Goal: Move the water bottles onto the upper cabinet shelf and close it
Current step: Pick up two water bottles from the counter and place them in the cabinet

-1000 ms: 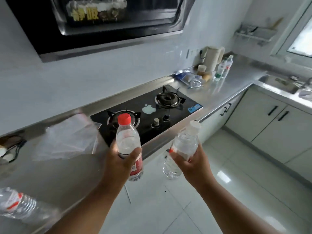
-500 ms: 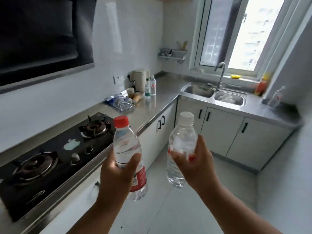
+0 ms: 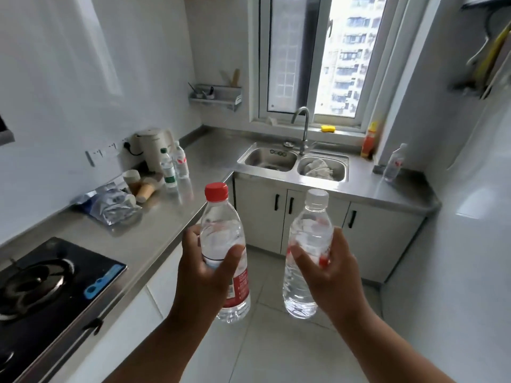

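- The left hand [image 3: 206, 275] is wrapped round the red-capped bottle [image 3: 225, 255], thumb across the front and fingers behind, holding it upright in the air over the floor
- The right hand [image 3: 329, 268] grips the white-capped bottle [image 3: 308, 252] at its middle, also upright (its base hangs free below the palm)
- The two bottles are side by side, near each other but apart, in front of the lower cabinet doors [image 3: 293, 225]
- Two more small bottles [image 3: 174, 167] stand on the steel surface [image 3: 154, 230] along the left wall, just beside a pale kettle [image 3: 152, 146]
- Another bottle [image 3: 395, 163] stands at the far right corner of the surface, near an orange-red container [image 3: 369, 140] by the window sill
- A crumpled plastic bag [image 3: 110, 203] lies on the surface between the gas hob [image 3: 47, 288] and the kettle
- The double sink [image 3: 293, 161] sits under the window, with a white cloth [image 3: 318, 168] in its right basin and a curved tap [image 3: 302, 128] behind it
- A yellow sponge [image 3: 328, 129] rests on the sill
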